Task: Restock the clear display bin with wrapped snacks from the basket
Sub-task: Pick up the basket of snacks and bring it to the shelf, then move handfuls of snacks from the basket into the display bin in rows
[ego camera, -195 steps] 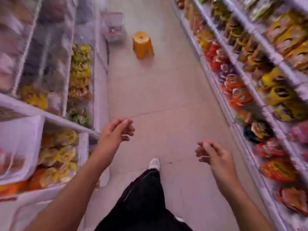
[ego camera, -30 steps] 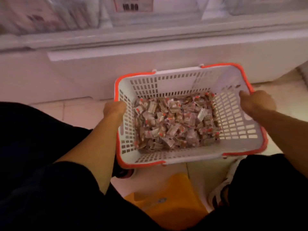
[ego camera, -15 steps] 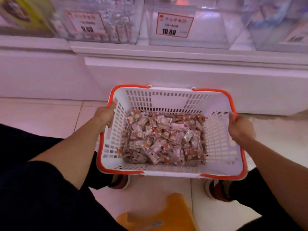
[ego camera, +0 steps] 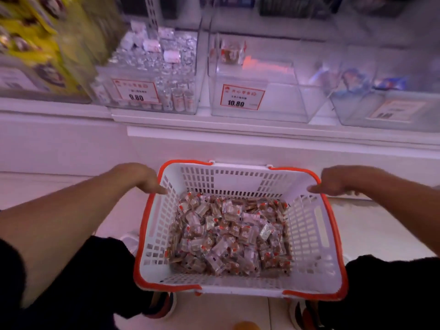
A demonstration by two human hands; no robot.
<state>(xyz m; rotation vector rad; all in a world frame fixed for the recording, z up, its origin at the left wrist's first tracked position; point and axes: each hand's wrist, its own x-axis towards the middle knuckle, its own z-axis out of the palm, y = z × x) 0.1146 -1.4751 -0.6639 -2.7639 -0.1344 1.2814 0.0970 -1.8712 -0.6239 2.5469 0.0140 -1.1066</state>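
A white slotted basket [ego camera: 307, 234] with an orange rim hangs in front of me, its bottom covered with several small clear-wrapped brown snacks [ego camera: 228, 234]. My left hand [ego camera: 140, 177] grips the basket's left rim near the far corner. My right hand [ego camera: 338, 179] grips the right rim opposite. On the shelf above stands a clear display bin [ego camera: 257, 91] with a 10.80 price tag; it holds only a few wrapped snacks [ego camera: 231, 52] at its back.
A clear bin [ego camera: 154, 72] tagged 9.80, full of silvery wrapped sweets, stands left of the near-empty one. Further clear bins [ego camera: 385, 91] sit to the right, yellow packets [ego camera: 31, 39] to the far left. A white shelf ledge [ego camera: 238, 129] runs below. My shoes are under the basket.
The basket has risen and come closer to the shelf. Both hands have slid forward along its side rims. The bins now fill the upper view.
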